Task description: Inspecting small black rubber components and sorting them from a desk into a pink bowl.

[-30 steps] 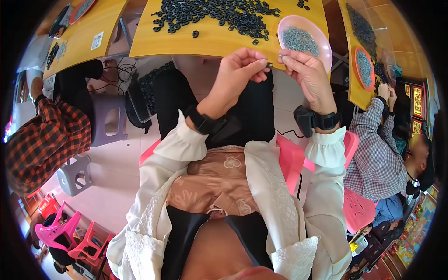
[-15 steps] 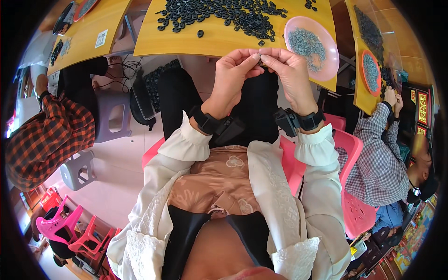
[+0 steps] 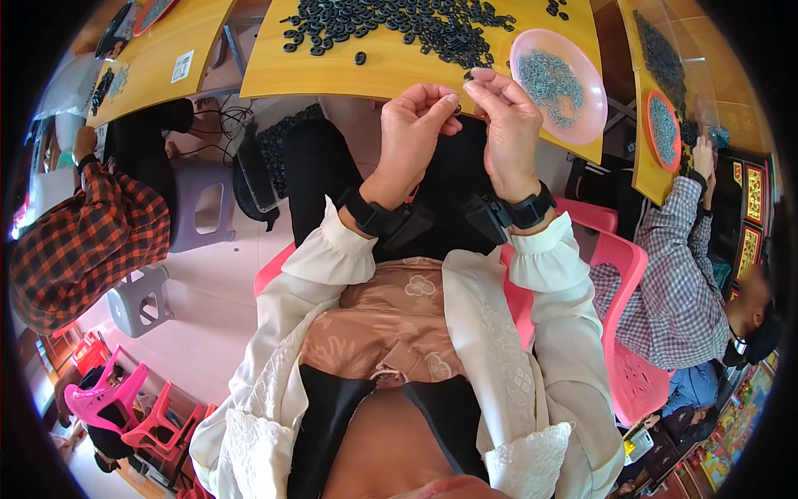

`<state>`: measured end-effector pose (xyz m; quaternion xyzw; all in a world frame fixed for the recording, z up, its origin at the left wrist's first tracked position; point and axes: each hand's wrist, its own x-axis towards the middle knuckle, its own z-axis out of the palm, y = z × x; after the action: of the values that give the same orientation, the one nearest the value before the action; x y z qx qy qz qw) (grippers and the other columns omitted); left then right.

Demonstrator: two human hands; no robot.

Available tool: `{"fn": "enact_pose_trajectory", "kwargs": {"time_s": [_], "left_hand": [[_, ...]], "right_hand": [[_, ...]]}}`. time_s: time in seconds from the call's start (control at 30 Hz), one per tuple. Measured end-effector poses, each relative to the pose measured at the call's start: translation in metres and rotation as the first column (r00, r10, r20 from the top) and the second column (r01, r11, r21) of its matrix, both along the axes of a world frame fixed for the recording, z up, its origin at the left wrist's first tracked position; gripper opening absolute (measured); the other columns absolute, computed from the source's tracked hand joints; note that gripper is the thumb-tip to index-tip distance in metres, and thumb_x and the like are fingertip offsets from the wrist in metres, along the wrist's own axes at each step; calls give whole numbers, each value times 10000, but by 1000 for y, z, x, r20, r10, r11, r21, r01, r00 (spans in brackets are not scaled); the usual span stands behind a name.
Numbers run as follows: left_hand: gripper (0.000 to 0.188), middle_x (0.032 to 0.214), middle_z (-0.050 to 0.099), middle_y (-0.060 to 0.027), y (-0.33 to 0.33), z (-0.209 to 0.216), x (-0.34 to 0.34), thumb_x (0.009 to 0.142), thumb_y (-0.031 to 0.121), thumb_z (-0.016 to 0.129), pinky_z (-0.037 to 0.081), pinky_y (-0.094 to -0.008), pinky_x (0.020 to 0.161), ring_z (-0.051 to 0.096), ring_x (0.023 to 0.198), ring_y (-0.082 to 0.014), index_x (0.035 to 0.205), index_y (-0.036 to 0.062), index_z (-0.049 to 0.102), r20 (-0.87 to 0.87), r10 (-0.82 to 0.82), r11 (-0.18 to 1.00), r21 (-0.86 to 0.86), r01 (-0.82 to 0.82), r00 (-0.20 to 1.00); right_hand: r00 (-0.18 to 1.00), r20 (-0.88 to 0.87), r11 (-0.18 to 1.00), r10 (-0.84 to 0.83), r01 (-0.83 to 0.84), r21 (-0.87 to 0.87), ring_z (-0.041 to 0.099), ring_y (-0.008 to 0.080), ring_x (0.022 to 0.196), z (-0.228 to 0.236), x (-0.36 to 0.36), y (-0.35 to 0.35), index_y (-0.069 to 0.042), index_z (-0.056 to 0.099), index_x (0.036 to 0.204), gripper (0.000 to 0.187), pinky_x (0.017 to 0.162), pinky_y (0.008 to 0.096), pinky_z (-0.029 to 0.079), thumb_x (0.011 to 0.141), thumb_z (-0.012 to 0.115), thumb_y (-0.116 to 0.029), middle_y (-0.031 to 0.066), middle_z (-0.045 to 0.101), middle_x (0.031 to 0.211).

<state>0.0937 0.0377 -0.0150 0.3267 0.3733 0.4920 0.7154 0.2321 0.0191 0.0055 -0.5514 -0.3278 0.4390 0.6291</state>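
My left hand (image 3: pixel 414 121) is closed in a pinch, with a small dark piece (image 3: pixel 457 110) showing between thumb and fingertips. Its exact shape is too small to make out. At the table's near edge, my right hand (image 3: pixel 509 116) has thumb and forefinger drawn together at a small black piece (image 3: pixel 469 76). Beyond the hands, many black oval pieces with holes (image 3: pixel 332 21) and smaller black parts (image 3: pixel 453 46) lie heaped on the yellow table (image 3: pixel 274 71). Just right of my right hand, a pink plate (image 3: pixel 592 108) holds a pile of small silvery screws (image 3: pixel 549 83).
A person in a checked shirt (image 3: pixel 665 274) works at a side table on the right, near an orange-rimmed dish (image 3: pixel 662 129). On the left sits another person in a plaid shirt (image 3: pixel 100 233), beside grey stools (image 3: pixel 137 303). A crate of black parts (image 3: pixel 278 150) stands below the table.
My hands, together at the fingertips before, have come apart. The right one has moved up to the table's edge by a small black piece; the left stays nearly in place.
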Motion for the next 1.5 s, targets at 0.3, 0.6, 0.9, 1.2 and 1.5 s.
{"fn": "enact_pose_trajectory", "kwargs": {"time_s": [0.3,0.6,0.9,1.2,1.5], "left_hand": [[144,964,737,-60,-9,-35,-53,1019,78,719,549,-198,684,691,748,-96,1120,-25,720,-5,45,995,-87,-45,999],[151,976,736,-51,-22,-34,-85,1032,111,710,518,-194,683,668,757,-78,1133,-1,726,2,30,992,-124,-30,1000],[152,1012,731,-32,-15,-13,-82,1050,133,690,484,-184,705,634,787,-54,1158,28,713,19,0,994,-114,2,1000],[134,978,735,-36,-26,5,-66,1048,119,694,487,-175,663,641,744,-51,1141,28,723,39,-42,991,-125,46,998],[130,967,742,-38,-26,8,-67,1051,122,692,487,-174,662,639,736,-45,1136,31,727,39,-43,993,-106,47,998]], "right_hand": [[796,599,996,86,-89,-25,731,103,823,-41,7,43,3,779,1094,209,767,252,581,901,810,-70,61,793,925],[878,470,995,92,-67,-70,640,69,703,-24,-9,49,1,771,1068,210,608,245,504,914,833,-127,28,733,821],[636,-225,644,738,-566,514,432,201,527,130,-42,-53,-101,455,659,507,795,562,482,1094,522,-353,18,495,622],[62,-351,352,934,-315,881,493,223,499,174,-50,-77,-84,541,633,369,972,587,419,951,627,-248,15,529,608],[-34,-531,495,846,-318,809,477,236,502,187,-54,-87,-72,534,632,279,933,540,434,865,644,-178,17,517,599]]}}
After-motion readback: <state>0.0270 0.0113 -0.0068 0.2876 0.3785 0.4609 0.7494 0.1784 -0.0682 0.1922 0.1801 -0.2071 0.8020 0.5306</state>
